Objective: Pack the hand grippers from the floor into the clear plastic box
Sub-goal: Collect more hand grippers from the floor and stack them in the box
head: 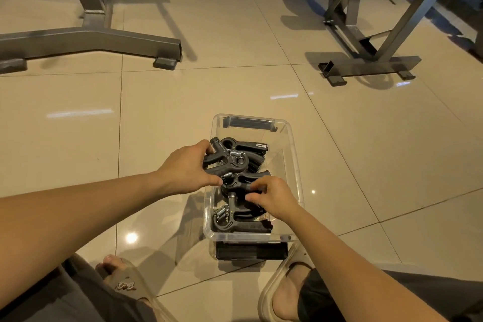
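Several black hand grippers already sit in the clear plastic box (294, 165), and no loose one shows anywhere on the tiled floor (78, 138) in this view, so you look close to finished. Starting at your left: your left hand (187, 168) reaches over the box's left wall with fingers curled around the handle of the upper hand gripper (230, 155), thumb pressing near its spring; it seems you are seating it into the pile rather than lifting it. In the middle of the box, your right hand (273, 197) is nearly closed, fingertips pinching the middle hand gripper (244, 184), nudging it into line. Nearest you, the lowest hand gripper (235, 219) lies flat against the near wall, untouched. The far end of the box is bare, so there is spare room. A dark flat piece (251, 251) lies on the floor just under the near edge of the box, possibly its lid; I cannot tell. What remains, by my reading: settle these two, let go, and check outside the view for stragglers
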`<state>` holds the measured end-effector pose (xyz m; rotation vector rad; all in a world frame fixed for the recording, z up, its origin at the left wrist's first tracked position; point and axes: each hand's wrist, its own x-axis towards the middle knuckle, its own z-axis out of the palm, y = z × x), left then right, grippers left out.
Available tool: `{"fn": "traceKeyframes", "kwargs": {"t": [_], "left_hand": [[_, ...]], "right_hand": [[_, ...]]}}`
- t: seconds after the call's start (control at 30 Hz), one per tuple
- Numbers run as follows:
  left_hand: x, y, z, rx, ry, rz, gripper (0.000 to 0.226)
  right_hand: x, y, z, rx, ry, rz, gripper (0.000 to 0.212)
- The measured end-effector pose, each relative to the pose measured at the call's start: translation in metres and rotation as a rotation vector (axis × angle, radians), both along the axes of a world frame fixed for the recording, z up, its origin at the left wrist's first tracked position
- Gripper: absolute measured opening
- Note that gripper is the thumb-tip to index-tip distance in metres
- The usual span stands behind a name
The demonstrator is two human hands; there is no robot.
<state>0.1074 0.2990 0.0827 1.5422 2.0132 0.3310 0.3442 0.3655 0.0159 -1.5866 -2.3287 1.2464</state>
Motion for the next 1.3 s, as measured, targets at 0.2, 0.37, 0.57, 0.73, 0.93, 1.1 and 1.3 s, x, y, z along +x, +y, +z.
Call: {"fn": "traceKeyframes", "kwargs": {"t": [0.2, 0.37, 0.57, 0.73, 0.93, 1.1, 1.3], "left_hand": [[0.013, 0.000, 0.007, 0.136, -0.075, 0.018, 0.061], [0.015, 0.002, 0.020, 0.175, -0.183, -0.003, 0.055], [-0.003, 0.021, 0.048, 0.161, -0.288, 0.121, 0.037], [0.008, 0.016, 0.052, -0.118, -0.611, -0.027, 0.013], [0.010, 0.017, 0.051, 0.024, -0.669, 0.222, 0.008], [0.008, 0.020, 0.044, 0.102, -0.662, 0.375, 0.010], [0.008, 0.023, 0.051, 0.098, -0.731, 0.295, 0.027]], "right_hand": [[-0.034, 0.013, 0.050, -0.310, 0.639, -0.475, 0.028], [-0.041, 0.023, 0.074, -0.267, 0.689, -0.563, 0.014], [-0.022, 0.040, 0.093, -0.084, 0.498, -0.234, 0.015], [-0.031, 0.033, 0.096, -0.046, 0.525, -0.141, 0.015], [-0.037, 0.031, 0.086, -0.109, 0.616, -0.359, 0.017], [-0.043, 0.021, 0.080, -0.162, 0.456, -0.297, 0.018], [-0.034, 0.029, 0.085, -0.208, 0.470, -0.319, 0.020]]}}
